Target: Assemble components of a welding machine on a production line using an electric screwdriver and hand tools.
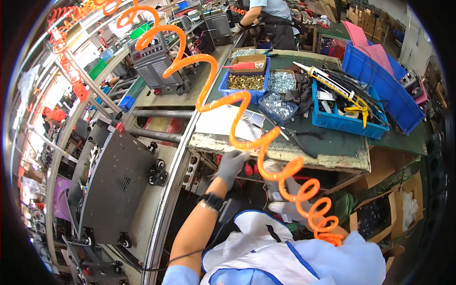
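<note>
My left hand, in a grey glove, is at the front edge of the workbench. Its fingers are bent inward; whatever they may pinch is too small to make out. To its right, lower and close to my body, my right hand wears a pale grey glove and looks closed. An orange coiled air hose passes in front of it and hides part of the fingers, so what it grips cannot be told. Red handles show under the bench edge beside my left hand.
On the bench lie pliers, bins of brass fasteners and silver screws, and a blue tray with a caulking gun. Left, a dark castered panel stands on the conveyor line. A co-worker stands farther back. Cartons sit right.
</note>
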The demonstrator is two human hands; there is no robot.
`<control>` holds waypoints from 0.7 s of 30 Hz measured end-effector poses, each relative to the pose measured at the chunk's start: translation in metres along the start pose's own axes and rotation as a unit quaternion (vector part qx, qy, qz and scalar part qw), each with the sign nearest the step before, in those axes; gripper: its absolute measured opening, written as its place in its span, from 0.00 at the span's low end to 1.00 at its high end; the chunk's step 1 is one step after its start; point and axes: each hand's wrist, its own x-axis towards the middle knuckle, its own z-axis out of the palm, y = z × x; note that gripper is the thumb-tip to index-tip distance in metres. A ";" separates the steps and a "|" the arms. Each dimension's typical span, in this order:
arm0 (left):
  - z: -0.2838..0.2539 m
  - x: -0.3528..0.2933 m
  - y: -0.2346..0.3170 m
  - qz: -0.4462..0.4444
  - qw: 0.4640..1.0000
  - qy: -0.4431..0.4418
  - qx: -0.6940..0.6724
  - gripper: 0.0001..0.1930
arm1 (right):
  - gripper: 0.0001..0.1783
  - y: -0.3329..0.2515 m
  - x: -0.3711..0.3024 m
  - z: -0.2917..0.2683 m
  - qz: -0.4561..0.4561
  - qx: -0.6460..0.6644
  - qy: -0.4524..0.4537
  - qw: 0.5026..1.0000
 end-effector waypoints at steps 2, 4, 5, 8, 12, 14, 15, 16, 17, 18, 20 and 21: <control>0.037 0.041 0.026 0.020 0.990 0.030 0.134 0.13 | 0.51 -0.003 0.009 -0.022 0.024 0.160 0.060 0.985; 0.072 0.078 0.049 0.055 0.915 0.051 0.397 0.22 | 0.41 -0.013 0.004 -0.044 -0.058 0.048 0.115 0.991; 0.086 0.093 0.057 0.014 0.902 0.046 0.429 0.24 | 0.36 -0.019 0.002 -0.054 -0.085 0.051 0.127 0.987; 0.110 0.118 0.064 -0.023 0.877 0.057 0.477 0.20 | 0.49 -0.026 -0.006 -0.067 -0.050 0.049 0.235 0.969; 0.114 0.130 0.066 -0.067 0.888 0.080 0.449 0.16 | 0.50 -0.023 -0.008 -0.075 -0.034 0.075 0.267 0.960; 0.112 0.128 0.067 -0.073 0.899 0.089 0.422 0.16 | 0.50 -0.019 -0.008 -0.076 -0.037 0.084 0.259 0.962; 0.111 0.125 0.068 -0.068 0.938 0.106 0.324 0.16 | 0.49 -0.017 -0.008 -0.076 -0.042 0.106 0.258 0.959; 0.107 0.122 0.068 -0.052 0.967 0.120 0.217 0.17 | 0.48 -0.015 -0.006 -0.073 -0.046 0.131 0.253 0.957; 0.102 0.115 0.066 -0.021 0.987 0.091 0.130 0.18 | 0.46 -0.015 -0.005 -0.074 -0.020 0.120 0.223 0.967; 0.093 0.105 0.061 0.005 0.997 0.068 0.046 0.18 | 0.43 -0.013 -0.002 -0.072 -0.011 0.022 0.214 0.977; 0.068 0.083 0.050 0.070 0.986 0.073 0.135 0.15 | 0.43 -0.004 0.016 -0.062 -0.005 0.019 0.146 0.989; 0.049 0.068 0.040 0.110 0.963 0.051 0.242 0.13 | 0.43 -0.001 0.019 -0.054 -0.003 0.032 0.112 0.993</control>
